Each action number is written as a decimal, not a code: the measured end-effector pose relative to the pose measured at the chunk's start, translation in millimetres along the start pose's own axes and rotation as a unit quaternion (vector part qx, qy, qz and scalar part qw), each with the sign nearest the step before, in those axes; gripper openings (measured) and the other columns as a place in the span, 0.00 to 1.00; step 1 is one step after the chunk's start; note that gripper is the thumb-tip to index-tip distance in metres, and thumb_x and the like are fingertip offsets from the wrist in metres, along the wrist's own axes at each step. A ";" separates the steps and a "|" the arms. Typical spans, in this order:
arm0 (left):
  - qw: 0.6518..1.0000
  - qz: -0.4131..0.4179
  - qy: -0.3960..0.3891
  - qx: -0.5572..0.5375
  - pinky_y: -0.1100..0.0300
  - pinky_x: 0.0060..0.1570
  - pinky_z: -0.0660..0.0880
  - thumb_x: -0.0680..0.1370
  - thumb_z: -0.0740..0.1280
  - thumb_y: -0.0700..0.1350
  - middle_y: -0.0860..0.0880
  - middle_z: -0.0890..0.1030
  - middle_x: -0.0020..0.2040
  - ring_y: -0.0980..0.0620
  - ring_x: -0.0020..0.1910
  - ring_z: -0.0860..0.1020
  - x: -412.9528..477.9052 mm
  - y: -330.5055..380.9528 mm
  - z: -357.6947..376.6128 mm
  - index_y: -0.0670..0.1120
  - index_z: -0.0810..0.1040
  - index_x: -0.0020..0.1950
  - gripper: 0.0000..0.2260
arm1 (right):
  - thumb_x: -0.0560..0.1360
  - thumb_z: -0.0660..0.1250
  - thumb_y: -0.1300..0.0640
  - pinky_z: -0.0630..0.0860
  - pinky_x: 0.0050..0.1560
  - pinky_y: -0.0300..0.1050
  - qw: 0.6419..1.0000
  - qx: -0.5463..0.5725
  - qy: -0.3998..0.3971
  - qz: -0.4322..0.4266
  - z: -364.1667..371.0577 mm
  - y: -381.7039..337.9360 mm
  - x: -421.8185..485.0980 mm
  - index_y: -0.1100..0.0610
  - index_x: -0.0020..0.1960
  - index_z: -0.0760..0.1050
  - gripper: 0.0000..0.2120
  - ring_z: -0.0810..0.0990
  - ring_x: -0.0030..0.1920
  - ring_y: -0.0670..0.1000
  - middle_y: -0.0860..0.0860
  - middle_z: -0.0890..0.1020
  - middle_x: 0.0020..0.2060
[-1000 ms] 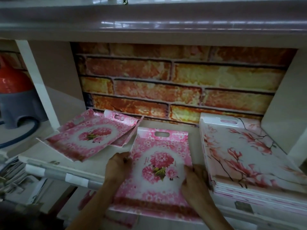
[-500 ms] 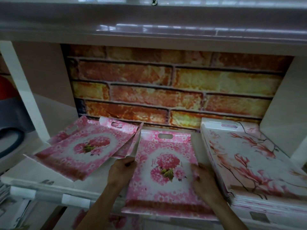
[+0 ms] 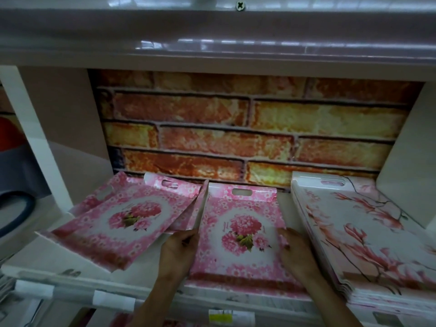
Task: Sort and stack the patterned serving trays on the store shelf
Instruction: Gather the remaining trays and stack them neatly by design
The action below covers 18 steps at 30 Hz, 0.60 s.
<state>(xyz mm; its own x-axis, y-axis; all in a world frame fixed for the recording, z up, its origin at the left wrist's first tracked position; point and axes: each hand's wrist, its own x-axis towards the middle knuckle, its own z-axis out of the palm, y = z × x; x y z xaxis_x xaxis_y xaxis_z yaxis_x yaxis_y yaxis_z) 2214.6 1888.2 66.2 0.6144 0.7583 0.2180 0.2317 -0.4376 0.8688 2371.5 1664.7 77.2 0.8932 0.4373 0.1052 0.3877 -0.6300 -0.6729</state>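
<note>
The left hand [image 3: 180, 247] and right hand [image 3: 296, 247], fingers clamped on opposite side rims, hold the pink tray [image 3: 240, 232] flat on the shelf [image 3: 70, 270], apparently to square it between the skewed matching trays [image 3: 122, 223] and the blossom stack [image 3: 368, 237].

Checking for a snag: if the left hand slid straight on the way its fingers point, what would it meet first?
Probably the tilted tray leaning just beyond the left hand; depth is unclear.
</note>
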 end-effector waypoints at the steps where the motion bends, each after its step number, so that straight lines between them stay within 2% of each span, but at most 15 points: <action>1: 1.000 -0.010 0.003 -0.020 0.78 0.36 0.69 0.76 0.70 0.38 0.58 0.81 0.29 0.66 0.31 0.77 0.8 -0.1 0.9 0.44 0.86 0.47 0.05 | 0.74 0.56 0.74 0.72 0.58 0.38 1.000 -0.001 0.002 0.000 0.3 -1.2 2.4 0.57 0.68 0.74 0.26 0.76 0.63 0.54 0.49 0.76 0.62; 3: 0.999 -0.023 0.008 -0.043 0.80 0.37 0.68 0.76 0.70 0.36 0.58 0.81 0.29 0.69 0.32 0.77 2.9 -0.6 2.2 0.43 0.85 0.45 0.06 | 0.75 0.57 0.71 0.73 0.61 0.40 1.000 -0.007 0.007 0.006 2.2 -0.5 9.1 0.56 0.69 0.73 0.25 0.76 0.64 0.54 0.51 0.76 0.66; 6: 1.000 -0.004 0.002 -0.005 0.78 0.34 0.68 0.76 0.70 0.39 0.50 0.84 0.35 0.64 0.29 0.74 2.2 -0.4 0.7 0.45 0.86 0.51 0.07 | 0.77 0.59 0.68 0.76 0.63 0.48 1.000 -0.007 0.005 0.010 4.8 4.2 16.7 0.54 0.71 0.71 0.24 0.76 0.64 0.54 0.52 0.74 0.69; 9: 1.000 0.008 0.011 0.003 0.77 0.31 0.67 0.76 0.70 0.40 0.45 0.85 0.38 0.65 0.25 0.72 3.8 -5.6 1.5 0.47 0.86 0.52 0.08 | 0.78 0.59 0.67 0.76 0.63 0.48 1.000 -0.004 0.004 0.011 5.5 5.3 20.7 0.52 0.71 0.71 0.23 0.76 0.65 0.54 0.52 0.73 0.70; 14: 1.000 0.000 0.012 -0.029 0.80 0.34 0.68 0.75 0.70 0.36 0.45 0.84 0.37 0.66 0.27 0.75 -0.5 3.9 0.8 0.39 0.85 0.52 0.07 | 0.79 0.58 0.67 0.73 0.58 0.39 1.000 0.002 0.007 0.022 8.3 7.3 24.5 0.52 0.71 0.71 0.23 0.76 0.65 0.54 0.52 0.72 0.71; 16: 1.000 -0.007 -0.001 -0.006 0.78 0.33 0.68 0.75 0.71 0.40 0.49 0.83 0.37 0.66 0.27 0.76 0.7 3.3 1.0 0.44 0.85 0.53 0.08 | 0.79 0.57 0.67 0.73 0.60 0.40 1.000 0.009 0.006 0.021 7.4 6.4 23.4 0.52 0.72 0.70 0.24 0.73 0.67 0.54 0.51 0.71 0.71; 18: 1.000 -0.021 -0.011 0.010 0.69 0.38 0.72 0.74 0.72 0.44 0.52 0.82 0.35 0.63 0.28 0.74 2.3 -0.2 -0.1 0.49 0.85 0.54 0.10 | 0.77 0.57 0.68 0.74 0.65 0.48 0.999 0.026 -0.015 0.021 3.7 5.6 21.1 0.51 0.72 0.68 0.27 0.73 0.68 0.55 0.51 0.69 0.73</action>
<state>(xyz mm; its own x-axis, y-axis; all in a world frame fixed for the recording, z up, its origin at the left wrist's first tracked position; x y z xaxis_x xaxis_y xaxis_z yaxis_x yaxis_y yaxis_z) 2215.8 1890.1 66.5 0.6201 0.7654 0.1724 0.2719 -0.4157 0.8679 2391.7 1672.7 72.9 0.9006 0.4312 0.0547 0.3376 -0.6146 -0.7130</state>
